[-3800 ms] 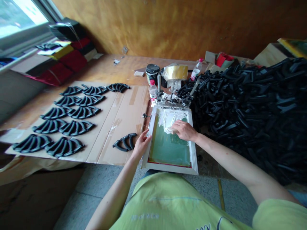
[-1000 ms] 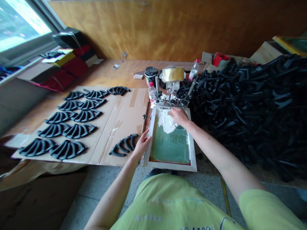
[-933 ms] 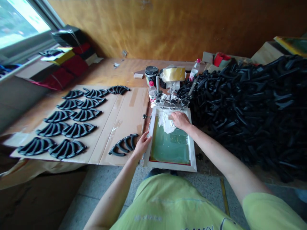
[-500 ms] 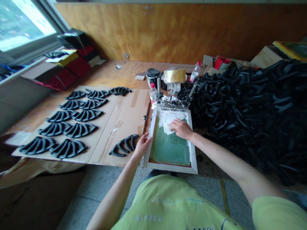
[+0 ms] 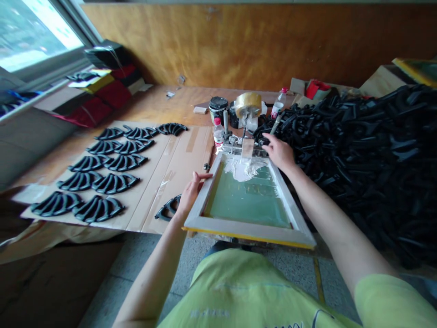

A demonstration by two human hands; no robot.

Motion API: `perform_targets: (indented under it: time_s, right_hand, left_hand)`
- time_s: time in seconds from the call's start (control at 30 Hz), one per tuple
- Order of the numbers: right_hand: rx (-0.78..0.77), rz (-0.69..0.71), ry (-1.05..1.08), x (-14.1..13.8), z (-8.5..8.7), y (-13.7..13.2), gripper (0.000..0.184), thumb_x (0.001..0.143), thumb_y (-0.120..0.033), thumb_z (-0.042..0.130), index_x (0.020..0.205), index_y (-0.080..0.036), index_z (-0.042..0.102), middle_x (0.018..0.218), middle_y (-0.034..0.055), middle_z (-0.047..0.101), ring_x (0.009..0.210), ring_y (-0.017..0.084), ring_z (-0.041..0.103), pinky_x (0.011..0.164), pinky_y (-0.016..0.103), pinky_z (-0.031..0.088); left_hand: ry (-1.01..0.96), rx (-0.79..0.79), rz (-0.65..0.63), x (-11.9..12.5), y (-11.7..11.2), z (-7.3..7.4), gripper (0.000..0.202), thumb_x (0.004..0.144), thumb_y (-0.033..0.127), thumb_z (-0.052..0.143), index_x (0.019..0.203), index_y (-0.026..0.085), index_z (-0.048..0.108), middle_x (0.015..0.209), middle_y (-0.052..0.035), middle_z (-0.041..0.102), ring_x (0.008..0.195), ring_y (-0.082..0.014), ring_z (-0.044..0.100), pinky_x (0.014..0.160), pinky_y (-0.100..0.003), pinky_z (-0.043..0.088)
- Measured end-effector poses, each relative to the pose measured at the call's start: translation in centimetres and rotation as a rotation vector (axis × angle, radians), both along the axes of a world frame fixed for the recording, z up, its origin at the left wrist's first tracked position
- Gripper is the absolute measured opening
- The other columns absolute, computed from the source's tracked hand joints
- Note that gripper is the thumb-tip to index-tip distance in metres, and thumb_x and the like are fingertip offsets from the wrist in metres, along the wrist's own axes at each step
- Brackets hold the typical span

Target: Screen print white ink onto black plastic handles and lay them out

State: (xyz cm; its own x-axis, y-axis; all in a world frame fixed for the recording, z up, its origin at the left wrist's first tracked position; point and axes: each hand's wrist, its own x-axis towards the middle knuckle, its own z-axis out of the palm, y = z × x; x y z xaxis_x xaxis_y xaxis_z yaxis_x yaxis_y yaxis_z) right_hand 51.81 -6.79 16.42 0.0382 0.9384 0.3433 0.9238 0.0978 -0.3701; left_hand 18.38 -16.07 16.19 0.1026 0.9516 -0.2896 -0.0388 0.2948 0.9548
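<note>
My left hand (image 5: 189, 196) is closed on the left side rail of a wooden printing screen frame (image 5: 246, 230), whose near edge is tilted up off the table. White ink (image 5: 244, 168) lies at the far end of the green mesh, and a squeegee (image 5: 247, 148) stands there with nothing holding it. My right hand (image 5: 282, 152) is at the frame's far right corner beside the hinge clamp. Its fingers are stretched out towards the black plastic pieces. A small group of black curved pieces (image 5: 167, 209) lies on the cardboard, partly hidden behind my left hand.
Rows of black curved pieces (image 5: 102, 168) lie on a cardboard sheet (image 5: 177, 159) to the left. A big heap of the same pieces (image 5: 358, 150) fills the right. Behind the frame stand a tape roll (image 5: 248, 104), a black tub (image 5: 217, 105) and two bottles (image 5: 217, 132).
My right hand left the squeegee in the ink and moved to the frame's far right corner. The near edge of the frame has been raised by my left hand.
</note>
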Motion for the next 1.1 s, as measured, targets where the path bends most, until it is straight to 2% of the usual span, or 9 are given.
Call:
perform_targets:
  time_s: [0.13,0.27,0.37,0.53,0.63,0.77,0.87,0.97,1.1]
  right_hand:
    - [-0.037,-0.137,0.118,3.2,-4.1,-3.5,0.029,0.093,-0.034,0.044,0.108,-0.018,0.063,0.087,0.0064,0.069,0.082,0.023,0.063,0.078,0.036,0.048]
    - [-0.147,0.196,0.060,0.1,-8.9,-6.9,0.024,0.083,-0.031,0.062,0.105,-0.021,0.065,0.099,0.0059,0.067,0.098,0.023,0.060,0.088,0.037,0.047]
    - [-0.189,0.380,-0.034,-2.5,-9.6,-7.6,0.022,0.083,-0.022,0.062,0.105,-0.022,0.066,0.102,0.0074,0.064,0.104,0.024,0.055,0.095,0.039,0.043]
    - [-0.061,0.489,0.006,-6.9,-6.7,-9.3,0.015,0.090,-0.025,0.055,0.098,-0.020,0.067,0.093,0.0081,0.059,0.096,0.024,0.053,0.090,0.037,0.043]
    - [-0.022,0.695,-0.032,-12.5,-5.7,-12.0,0.019,0.094,-0.025,0.050,0.102,-0.019,0.067,0.093,0.0091,0.059,0.094,0.024,0.052,0.086,0.037,0.042]
    - [-0.085,0.881,-0.028,-20.8,-6.7,-13.5,0.026,0.094,-0.036,0.053,0.112,-0.021,0.065,0.099,0.0085,0.062,0.099,0.024,0.052,0.088,0.036,0.041]
    - [-0.209,0.849,-0.042,-26.0,-8.7,-11.4,0.035,0.093,-0.041,0.053,0.120,-0.021,0.063,0.103,0.0089,0.064,0.104,0.024,0.052,0.090,0.034,0.041]
    - [-0.383,0.737,-0.109,-29.6,-11.1,-8.8,0.039,0.094,-0.045,0.051,0.123,-0.021,0.062,0.107,0.0114,0.064,0.105,0.025,0.054,0.090,0.035,0.042]
    - [-0.540,0.666,-0.147,-31.9,-13.3,-7.2,0.044,0.094,-0.047,0.049,0.125,-0.018,0.061,0.114,0.0148,0.063,0.109,0.026,0.055,0.093,0.035,0.042]
  left_hand:
    - [-0.104,0.295,0.158,2.8,3.1,3.4,0.063,0.087,0.069,0.037,0.108,0.017,0.065,0.085,-0.0052,0.069,0.068,-0.0138,0.064,0.060,-0.024,0.050]
    - [-0.107,0.322,0.211,4.4,4.7,4.7,0.060,0.088,0.066,0.038,0.109,0.016,0.063,0.083,-0.0058,0.069,0.074,-0.0146,0.065,0.060,-0.023,0.051]
    - [-0.095,0.267,0.257,4.6,2.6,3.0,0.061,0.087,0.067,0.039,0.119,0.018,0.057,0.090,-0.0063,0.070,0.073,-0.0136,0.065,0.057,-0.021,0.049]
    - [-0.051,-0.195,0.001,5.4,-5.2,-2.6,0.067,0.078,0.072,0.052,0.113,0.015,0.058,0.098,-0.0139,0.072,0.075,-0.0188,0.068,0.052,-0.023,0.050]
    - [-0.114,-0.224,0.212,4.9,-8.1,-5.5,0.062,0.078,0.073,0.050,0.102,0.017,0.057,0.093,-0.0105,0.070,0.070,-0.0169,0.067,0.049,-0.022,0.048]
    - [0.042,-0.214,0.533,-1.8,-9.6,-9.0,0.056,0.076,0.073,0.049,0.079,0.018,0.052,0.065,-0.0020,0.061,0.051,-0.0113,0.056,0.043,-0.020,0.040]
    - [0.284,-0.304,0.627,-9.3,-10.4,-11.9,0.057,0.080,0.073,0.037,0.083,0.018,0.051,0.071,-0.0046,0.065,0.052,-0.0114,0.056,0.047,-0.022,0.043]
    - [0.492,-0.438,0.615,-15.2,-10.8,-14.5,0.057,0.086,0.068,0.023,0.087,0.018,0.050,0.079,-0.0092,0.069,0.056,-0.0137,0.060,0.051,-0.025,0.047]
    - [0.579,-0.506,0.499,-18.2,-10.0,-16.5,0.052,0.089,0.062,0.025,0.085,0.018,0.052,0.070,-0.0094,0.069,0.055,-0.0166,0.062,0.051,-0.026,0.046]
